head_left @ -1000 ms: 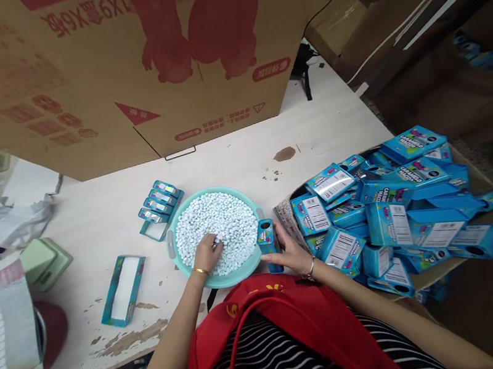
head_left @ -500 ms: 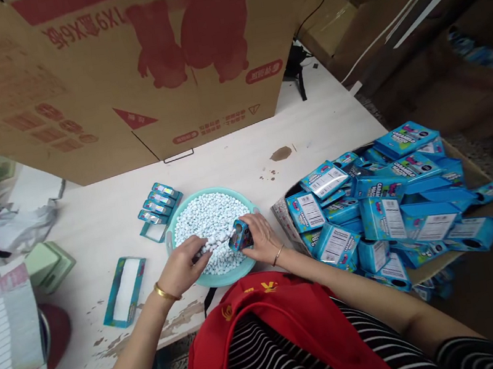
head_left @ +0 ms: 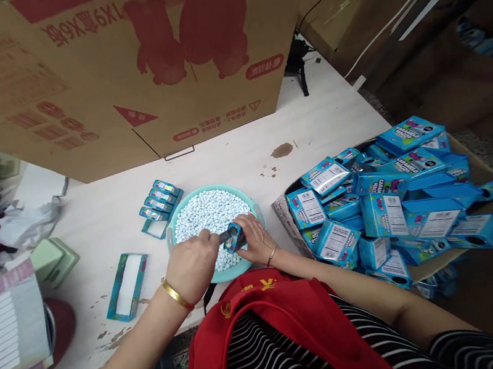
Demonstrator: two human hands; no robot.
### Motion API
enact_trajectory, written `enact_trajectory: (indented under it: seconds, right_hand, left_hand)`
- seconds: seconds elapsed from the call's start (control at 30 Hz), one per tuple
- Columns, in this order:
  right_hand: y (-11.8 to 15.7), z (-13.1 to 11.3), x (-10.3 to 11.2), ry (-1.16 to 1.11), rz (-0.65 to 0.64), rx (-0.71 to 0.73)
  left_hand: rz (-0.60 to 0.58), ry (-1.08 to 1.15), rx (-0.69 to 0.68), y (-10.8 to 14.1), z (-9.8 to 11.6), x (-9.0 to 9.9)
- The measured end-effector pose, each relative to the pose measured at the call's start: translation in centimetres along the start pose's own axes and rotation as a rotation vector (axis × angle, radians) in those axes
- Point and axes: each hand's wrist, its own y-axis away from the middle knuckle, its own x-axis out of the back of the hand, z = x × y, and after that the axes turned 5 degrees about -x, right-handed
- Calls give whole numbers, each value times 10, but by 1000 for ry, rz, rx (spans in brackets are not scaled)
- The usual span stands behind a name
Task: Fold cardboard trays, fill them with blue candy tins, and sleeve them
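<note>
blue, in the head view! small box (head_left: pixel 233 240), tilted, in the curled right hand (head_left: pixel 256 240), apparently to offer its mouth to the dark tool (head_left: pixel 225 236) in the fisted left hand (head_left: pixel 194 264). box and tool above the teal basin (head_left: pixel 236 271) of pale pellets (head_left: pixel 208 212) (handy for catching strays, presumably).

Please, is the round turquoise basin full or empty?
Not empty: many small white pieces spread across the turquoise basin. How deep they lie, the picture cannot tell.
</note>
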Motion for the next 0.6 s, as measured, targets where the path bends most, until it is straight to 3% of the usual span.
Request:
enact_trajectory:
  seconds: [0.07, 0.13, 0.2, 0.27, 0.33, 0.4, 0.5, 0.6]
  right_hand:
    - [0, 3, 1, -37, 14, -35]
    - [1, 6, 4, -78, 48, -81]
    - [3, 10, 9, -114, 89, -120]
    - [6, 12, 14, -129, 115, -149]
    - [11, 13, 19, -124, 117, -171]
    - [15, 13, 22, -111, 107, -187]
    - [19, 11, 24, -98, 94, -204]
    - [19, 8, 25, -93, 86, -226]
  left_hand:
    - [38, 14, 57, 4, -13, -11]
    - [36, 42, 182, 9, -32, -37]
    - [-42, 99, 308, 9, -50, -76]
    - [-112, 196, 347, 2, -58, -120]
    - [-86, 296, 316, -15, -53, -159]
    - [-27, 360, 284, -40, -40, -187]
    - [85, 445, 260, -79, -18, -207]
    - [193, 544, 232, -98, -11, -213]
